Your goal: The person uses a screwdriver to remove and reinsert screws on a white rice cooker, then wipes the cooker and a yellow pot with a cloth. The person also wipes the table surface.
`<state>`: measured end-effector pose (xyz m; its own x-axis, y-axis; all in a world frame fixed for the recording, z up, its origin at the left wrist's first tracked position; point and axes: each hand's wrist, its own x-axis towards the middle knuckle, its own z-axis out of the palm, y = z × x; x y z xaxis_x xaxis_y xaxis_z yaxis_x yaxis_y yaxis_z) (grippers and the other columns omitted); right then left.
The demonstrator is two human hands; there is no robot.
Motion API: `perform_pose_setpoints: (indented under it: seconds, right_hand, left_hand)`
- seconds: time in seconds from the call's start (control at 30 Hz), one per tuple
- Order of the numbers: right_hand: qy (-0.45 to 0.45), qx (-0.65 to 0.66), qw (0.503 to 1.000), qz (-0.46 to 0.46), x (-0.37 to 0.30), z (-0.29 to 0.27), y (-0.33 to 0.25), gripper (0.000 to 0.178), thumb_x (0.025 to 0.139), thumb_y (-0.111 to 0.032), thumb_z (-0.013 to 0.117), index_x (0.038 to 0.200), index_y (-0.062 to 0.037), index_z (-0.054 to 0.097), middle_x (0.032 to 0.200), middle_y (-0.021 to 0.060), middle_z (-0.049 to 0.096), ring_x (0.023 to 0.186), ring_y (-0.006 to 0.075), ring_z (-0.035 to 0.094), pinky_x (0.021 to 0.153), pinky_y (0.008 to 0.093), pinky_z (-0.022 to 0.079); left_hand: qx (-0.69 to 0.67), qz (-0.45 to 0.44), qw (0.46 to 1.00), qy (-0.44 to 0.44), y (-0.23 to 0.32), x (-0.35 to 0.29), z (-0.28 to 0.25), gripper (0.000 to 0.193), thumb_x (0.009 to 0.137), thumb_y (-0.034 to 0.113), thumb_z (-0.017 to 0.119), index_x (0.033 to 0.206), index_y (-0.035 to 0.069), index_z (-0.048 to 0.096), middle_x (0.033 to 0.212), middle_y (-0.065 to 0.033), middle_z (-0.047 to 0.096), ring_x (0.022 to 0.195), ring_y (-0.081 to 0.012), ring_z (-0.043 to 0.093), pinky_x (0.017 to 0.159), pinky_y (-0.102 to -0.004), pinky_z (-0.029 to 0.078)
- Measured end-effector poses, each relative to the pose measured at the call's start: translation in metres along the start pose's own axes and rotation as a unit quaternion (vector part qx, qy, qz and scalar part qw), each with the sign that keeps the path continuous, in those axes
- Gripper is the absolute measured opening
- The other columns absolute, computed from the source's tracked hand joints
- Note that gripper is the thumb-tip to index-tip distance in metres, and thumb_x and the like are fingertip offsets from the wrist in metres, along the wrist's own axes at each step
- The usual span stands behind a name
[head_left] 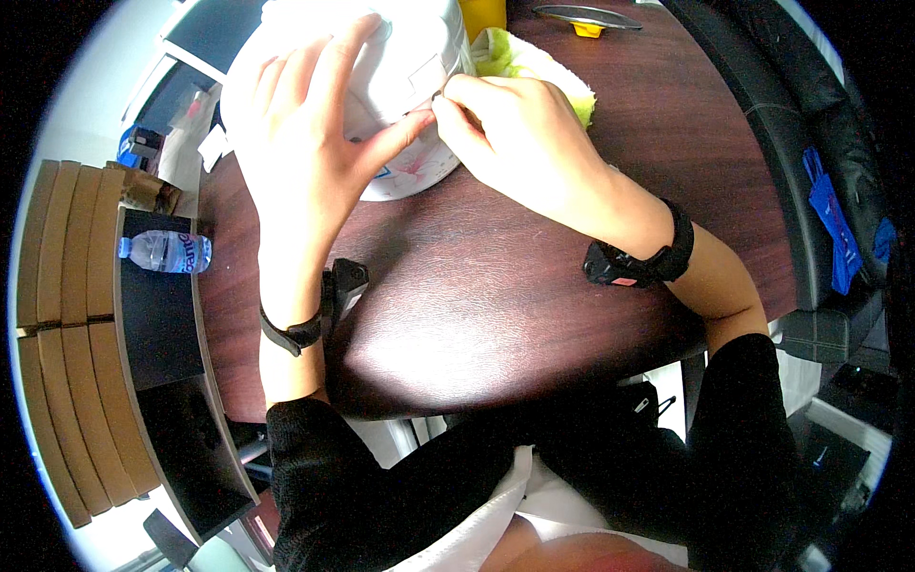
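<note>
A bulky white rounded thing (415, 52) with smooth, glossy sides stands at the far side of the table; its top is cut off by the view and its kind is unclear. My left hand (305, 138) lies against its near left side, fingers spread and thumb pointing right. At its right edge my right hand (519, 133) is closed in a pinch, thumb and forefinger together near a small dark spot. What sits between those fingertips is too small to make out. The tip of the left thumb is close to them.
Behind my right hand lies a yellow-green and white cloth (529, 67). A dark flat disc with a yellow base (588, 29) is at the far edge of the brown table (477, 305). On the left are a water bottle (170, 252) and stacked cardboard boxes (76, 248); a black sofa (791, 143) borders the right.
</note>
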<state>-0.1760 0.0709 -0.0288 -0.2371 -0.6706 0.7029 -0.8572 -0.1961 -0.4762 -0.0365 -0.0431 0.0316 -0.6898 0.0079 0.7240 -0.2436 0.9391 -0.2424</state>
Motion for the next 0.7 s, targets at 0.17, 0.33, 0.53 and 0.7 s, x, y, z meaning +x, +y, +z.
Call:
perform_pose_setpoints:
  seconds: [0.17,0.33,0.53,0.7]
  right_hand:
    - [-0.006,0.121,0.991,0.051,-0.002,0.011,0.008,0.030,0.094,-0.022,0.053,0.075,-0.0023,0.066,0.066,0.0171,0.065,0.058,0.0356,0.064,0.056,0.0446,0.052]
    - [-0.029,0.199,0.977,0.078,-0.003,0.009,0.011,0.032,0.094,-0.023,0.052,0.076,-0.0011,0.067,0.063,0.0186,0.063,0.057,0.0350,0.064,0.056,0.0427,0.051]
    - [-0.082,0.091,0.988,0.097,0.001,-0.003,-0.002,0.033,0.094,-0.025,0.052,0.077,-0.0021,0.067,0.063,0.0188,0.063,0.058,0.0370,0.064,0.057,0.0443,0.052]
    - [-0.032,0.085,0.994,0.064,-0.001,0.005,0.005,0.033,0.095,-0.025,0.052,0.076,-0.0035,0.067,0.064,0.0186,0.063,0.060,0.0384,0.064,0.059,0.0467,0.052]
  left_hand:
    - [0.011,-0.009,1.000,-0.007,0.002,0.001,-0.002,0.070,0.065,0.038,0.085,0.126,0.012,0.060,0.111,-0.0089,0.066,0.103,-0.0268,0.060,0.094,-0.0387,0.044]
    - [0.002,-0.006,1.000,-0.005,0.002,0.001,-0.002,0.071,0.065,0.039,0.085,0.126,0.013,0.060,0.111,-0.0091,0.066,0.104,-0.0269,0.060,0.094,-0.0388,0.044]
    - [0.010,-0.004,1.000,-0.005,0.001,0.000,-0.002,0.071,0.065,0.038,0.085,0.126,0.013,0.060,0.111,-0.0094,0.066,0.104,-0.0268,0.060,0.095,-0.0393,0.044]
    - [0.010,0.004,1.000,0.004,-0.001,0.000,0.001,0.071,0.065,0.039,0.085,0.126,0.013,0.060,0.111,-0.0095,0.066,0.104,-0.0267,0.060,0.095,-0.0397,0.044]
